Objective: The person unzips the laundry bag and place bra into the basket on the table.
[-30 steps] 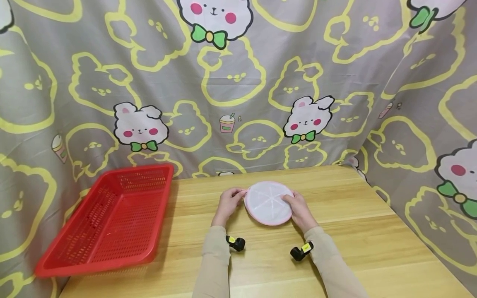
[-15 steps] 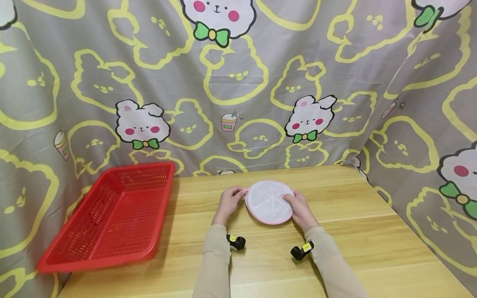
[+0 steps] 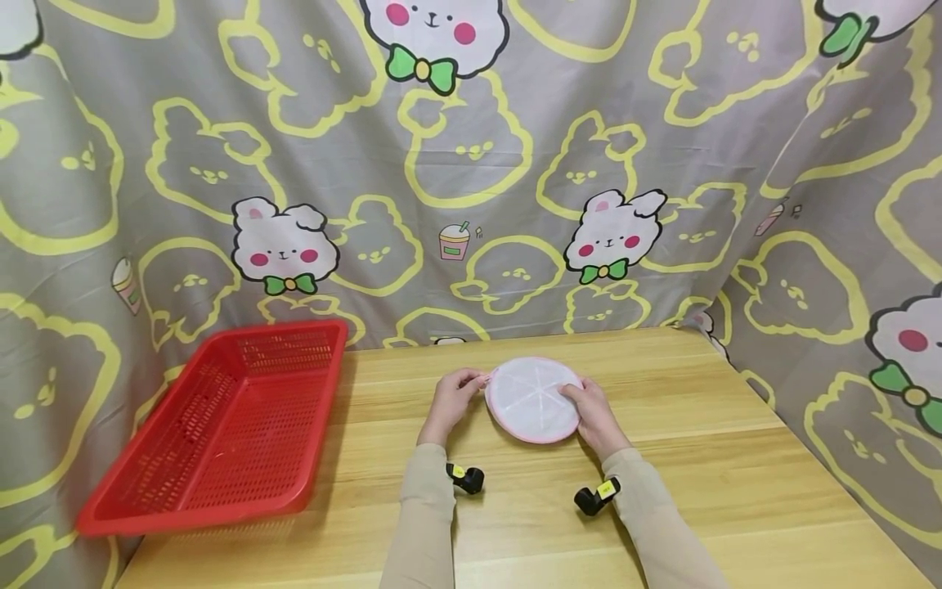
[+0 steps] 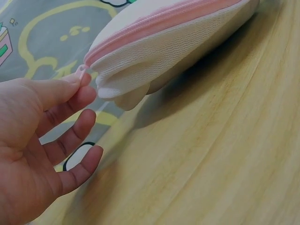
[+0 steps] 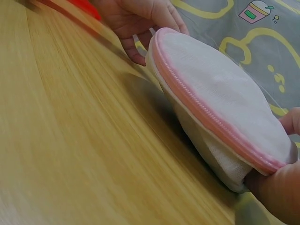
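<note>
A round white mesh zipper pouch with a pink zipper round its edge is held a little over the wooden table. My left hand pinches a small pink loop at the zipper's end between thumb and index finger, the other fingers loosely spread. On the opposite side my right hand grips the pouch's edge, thumb on the white top and fingers underneath, where they are partly hidden. In the left wrist view the mesh side bulges below the zipper, with soft folds near the loop.
A red perforated plastic basket stands on the left of the wooden table. Behind and beside the table hangs a grey curtain with cartoon prints. Small black cameras sit on both wrists.
The head view has shifted slightly, so the basket and curtain appear a little further right. Both hands and the pouch keep nearly the same position and hold.
</note>
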`<move>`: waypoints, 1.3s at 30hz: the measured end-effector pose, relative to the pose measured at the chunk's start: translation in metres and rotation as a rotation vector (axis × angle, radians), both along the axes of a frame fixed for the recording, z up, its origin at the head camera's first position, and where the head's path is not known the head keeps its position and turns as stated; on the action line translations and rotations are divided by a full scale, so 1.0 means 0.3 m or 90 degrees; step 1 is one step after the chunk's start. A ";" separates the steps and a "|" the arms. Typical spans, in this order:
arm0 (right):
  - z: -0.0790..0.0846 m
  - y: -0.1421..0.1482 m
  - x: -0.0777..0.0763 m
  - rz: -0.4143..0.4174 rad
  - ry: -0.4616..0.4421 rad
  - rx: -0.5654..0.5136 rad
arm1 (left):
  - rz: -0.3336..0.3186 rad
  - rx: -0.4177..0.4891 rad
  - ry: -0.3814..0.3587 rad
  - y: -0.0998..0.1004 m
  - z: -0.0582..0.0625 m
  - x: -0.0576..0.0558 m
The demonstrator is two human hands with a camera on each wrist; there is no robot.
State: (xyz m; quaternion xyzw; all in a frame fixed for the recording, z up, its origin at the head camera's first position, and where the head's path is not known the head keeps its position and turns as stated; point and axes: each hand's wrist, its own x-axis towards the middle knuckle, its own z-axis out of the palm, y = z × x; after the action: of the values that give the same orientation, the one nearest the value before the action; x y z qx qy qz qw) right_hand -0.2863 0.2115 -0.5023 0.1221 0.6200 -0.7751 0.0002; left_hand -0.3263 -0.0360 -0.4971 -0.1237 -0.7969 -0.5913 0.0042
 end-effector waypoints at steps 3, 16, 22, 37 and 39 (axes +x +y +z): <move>0.000 0.001 0.001 -0.001 -0.002 -0.003 | 0.000 -0.006 0.003 -0.002 0.003 0.003; 0.003 -0.001 0.000 -0.009 -0.008 -0.010 | -0.013 -0.028 0.003 -0.017 0.010 0.005; 0.004 -0.002 0.002 -0.011 -0.009 -0.014 | -0.031 -0.033 -0.002 -0.029 0.010 0.006; 0.005 -0.001 0.006 -0.003 -0.011 -0.010 | -0.057 -0.036 -0.019 -0.050 0.016 0.012; 0.005 -0.003 0.005 -0.005 -0.012 -0.010 | -0.059 -0.040 -0.018 -0.053 0.020 0.014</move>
State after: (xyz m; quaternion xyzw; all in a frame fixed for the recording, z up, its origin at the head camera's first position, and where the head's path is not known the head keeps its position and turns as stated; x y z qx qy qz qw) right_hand -0.2850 0.2105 -0.5009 0.1319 0.6135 -0.7786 0.0041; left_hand -0.3222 -0.0519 -0.4910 -0.1523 -0.8084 -0.5673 -0.0387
